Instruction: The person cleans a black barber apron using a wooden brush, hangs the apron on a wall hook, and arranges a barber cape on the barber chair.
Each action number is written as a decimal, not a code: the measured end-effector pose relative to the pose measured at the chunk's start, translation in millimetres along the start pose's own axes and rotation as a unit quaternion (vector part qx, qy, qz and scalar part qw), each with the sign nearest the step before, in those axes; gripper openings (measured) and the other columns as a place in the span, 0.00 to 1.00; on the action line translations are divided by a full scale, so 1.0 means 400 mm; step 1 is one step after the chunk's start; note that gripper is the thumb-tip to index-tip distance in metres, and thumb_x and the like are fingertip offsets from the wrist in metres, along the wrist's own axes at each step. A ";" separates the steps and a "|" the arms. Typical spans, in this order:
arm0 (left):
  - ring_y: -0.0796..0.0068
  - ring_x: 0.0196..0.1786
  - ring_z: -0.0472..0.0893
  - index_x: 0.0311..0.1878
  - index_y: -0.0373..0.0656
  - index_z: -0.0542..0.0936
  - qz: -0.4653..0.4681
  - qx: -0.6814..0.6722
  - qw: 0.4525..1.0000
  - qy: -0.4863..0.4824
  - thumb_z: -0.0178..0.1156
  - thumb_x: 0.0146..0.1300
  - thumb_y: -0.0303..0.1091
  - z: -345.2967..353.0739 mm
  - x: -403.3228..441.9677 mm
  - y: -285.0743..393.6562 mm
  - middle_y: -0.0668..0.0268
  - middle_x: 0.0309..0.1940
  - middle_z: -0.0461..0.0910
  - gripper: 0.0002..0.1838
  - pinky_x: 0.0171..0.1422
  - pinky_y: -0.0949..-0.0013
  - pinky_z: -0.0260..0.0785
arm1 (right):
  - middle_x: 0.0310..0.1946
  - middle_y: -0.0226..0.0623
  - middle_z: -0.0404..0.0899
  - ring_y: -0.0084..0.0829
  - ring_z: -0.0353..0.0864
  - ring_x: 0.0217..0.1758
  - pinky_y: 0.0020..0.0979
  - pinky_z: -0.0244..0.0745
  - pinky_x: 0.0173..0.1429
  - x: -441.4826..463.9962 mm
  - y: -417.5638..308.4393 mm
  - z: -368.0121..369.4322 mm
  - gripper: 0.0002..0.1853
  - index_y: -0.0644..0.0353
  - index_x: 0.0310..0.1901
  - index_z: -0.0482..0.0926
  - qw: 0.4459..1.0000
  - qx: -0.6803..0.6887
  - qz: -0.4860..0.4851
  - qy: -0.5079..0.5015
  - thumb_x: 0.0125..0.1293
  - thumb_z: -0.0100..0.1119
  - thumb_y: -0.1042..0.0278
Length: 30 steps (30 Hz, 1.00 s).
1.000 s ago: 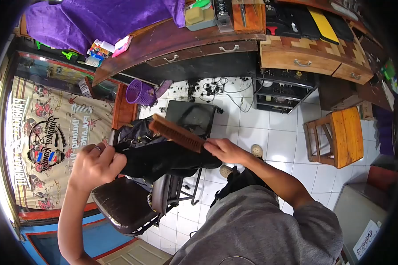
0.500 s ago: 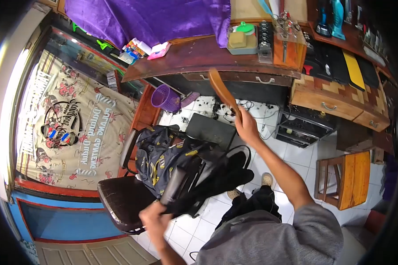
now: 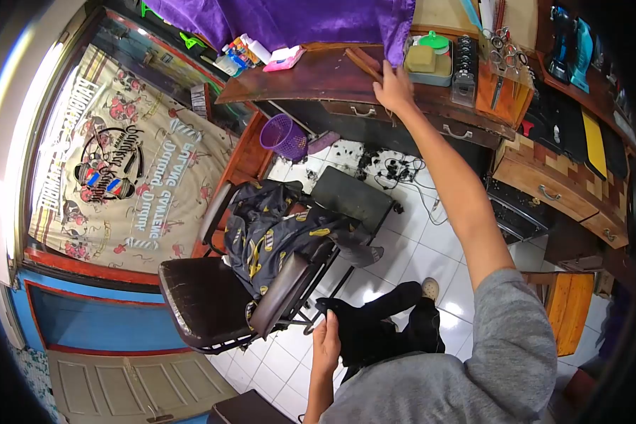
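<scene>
My right hand (image 3: 393, 88) reaches over the wooden counter, at the handle end of the brown brush (image 3: 364, 62), beside the purple cloth's lower corner. Its fingers are closed around the handle end. The brush lies on or just above the counter top; which one I cannot tell. Low in the view, my left hand (image 3: 326, 339) pinches an edge of a black cloth (image 3: 360, 321), which hangs in front of my legs. Left of the cloth stands the brown barber chair (image 3: 198, 297), with a dark patterned cape (image 3: 265, 233) draped over it.
The counter (image 3: 290, 81) holds bottles (image 3: 244, 53), a pink packet (image 3: 284, 59), a green-lidded container (image 3: 431, 60) and a scissors holder (image 3: 505, 78). Below are a purple basket (image 3: 283, 136) and hair on the floor. A wooden stool (image 3: 571, 311) stands at right.
My right hand has carried the brush up and away from the black cloth to the counter. My left hand has moved down and right with the cloth, away from the chair.
</scene>
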State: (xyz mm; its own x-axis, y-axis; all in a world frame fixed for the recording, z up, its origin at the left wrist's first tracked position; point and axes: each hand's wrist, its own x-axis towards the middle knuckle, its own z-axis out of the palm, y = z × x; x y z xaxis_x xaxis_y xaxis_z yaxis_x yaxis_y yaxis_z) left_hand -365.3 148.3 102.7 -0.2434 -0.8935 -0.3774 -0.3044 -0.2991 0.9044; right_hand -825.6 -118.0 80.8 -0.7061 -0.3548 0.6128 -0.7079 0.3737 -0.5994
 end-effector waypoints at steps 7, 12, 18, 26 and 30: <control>0.71 0.38 0.80 0.36 0.41 0.73 -0.077 -0.211 0.974 -0.025 0.47 0.72 0.45 -0.053 0.022 -0.099 0.63 0.34 0.79 0.17 0.45 0.63 0.75 | 0.51 0.43 0.71 0.32 0.73 0.52 0.33 0.69 0.53 -0.743 -0.057 -0.487 0.29 0.63 0.58 0.66 0.829 0.415 0.072 -0.367 0.56 0.65 0.67; 0.61 0.41 0.83 0.28 0.37 0.74 -0.139 -0.224 0.959 -0.109 0.55 0.68 0.41 -0.134 -0.061 -0.204 0.53 0.32 0.80 0.17 0.52 0.60 0.76 | 0.64 0.52 0.60 0.45 0.61 0.68 0.38 0.59 0.69 -1.267 -0.237 -0.680 0.48 0.65 0.69 0.53 0.785 0.373 0.075 -0.489 0.49 0.70 0.63; 0.78 0.33 0.79 0.24 0.35 0.77 -0.038 -0.191 0.971 -0.140 0.56 0.68 0.40 -0.322 -0.167 -0.308 0.63 0.26 0.80 0.20 0.44 0.71 0.73 | 0.43 0.44 0.76 0.45 0.76 0.50 0.38 0.71 0.54 -1.415 -0.344 -0.704 0.19 0.60 0.42 0.76 0.920 0.212 0.147 -0.296 0.44 0.58 0.83; 0.63 0.14 0.66 0.16 0.31 0.73 0.304 0.185 0.926 -0.127 0.58 0.63 0.35 -0.519 -0.282 -0.369 0.55 0.10 0.68 0.22 0.23 0.63 0.58 | 0.39 0.45 0.78 0.47 0.76 0.46 0.38 0.72 0.52 -1.654 -0.431 -0.904 0.17 0.61 0.35 0.80 0.966 -0.005 0.209 -0.154 0.42 0.50 0.86; 0.51 0.19 0.71 0.19 0.31 0.76 0.306 0.204 0.915 -0.168 0.59 0.62 0.36 -0.599 -0.284 -0.406 0.50 0.14 0.72 0.19 0.27 0.57 0.61 | 0.36 0.47 0.78 0.49 0.76 0.43 0.38 0.72 0.50 -1.677 -0.511 -1.009 0.19 0.64 0.36 0.79 0.918 0.162 0.256 -0.256 0.43 0.43 0.85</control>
State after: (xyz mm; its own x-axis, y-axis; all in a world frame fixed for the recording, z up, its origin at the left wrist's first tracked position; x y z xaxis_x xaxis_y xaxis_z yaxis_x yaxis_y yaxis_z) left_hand -67.5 218.0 46.6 -0.7320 -0.6774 0.0726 -0.3175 0.4335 0.8434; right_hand -200.3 389.4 0.1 -0.8043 -0.5908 -0.0634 -0.1911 0.3582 -0.9139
